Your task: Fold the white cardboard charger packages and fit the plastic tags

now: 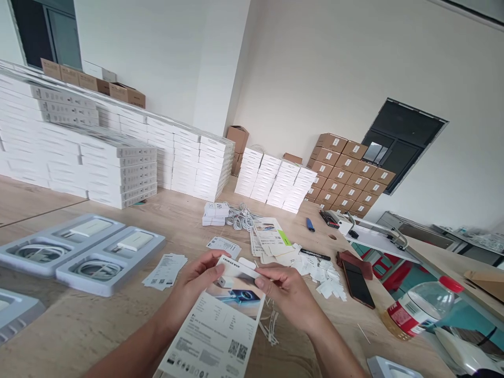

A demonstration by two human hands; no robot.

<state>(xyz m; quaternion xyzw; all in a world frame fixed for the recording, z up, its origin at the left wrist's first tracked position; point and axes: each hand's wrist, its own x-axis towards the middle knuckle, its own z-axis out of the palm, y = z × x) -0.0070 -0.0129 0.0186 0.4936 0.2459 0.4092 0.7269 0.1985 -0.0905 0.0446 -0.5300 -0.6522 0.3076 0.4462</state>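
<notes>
A white printed box (220, 325) with a charger picture and QR codes is held up in front of me. My left hand (202, 273) grips its upper left edge, thumb on the printed face. At its upper right edge, my right hand (281, 286) pinches close to a raised white flap (248, 263). Whether anything is inside the box is hidden. Printed cards (164, 271) lie left of my left hand, and another small stack of cards (223, 245) lies just beyond the box.
Grey trays (112, 257) with chargers and cables sit at left. White boxes (137, 173) are stacked behind. Coiled cables (241, 216), leaflets (271, 236), white scraps (326, 278), a marker (315, 254), a phone (358, 283) and a bottle (421, 307) lie to the right.
</notes>
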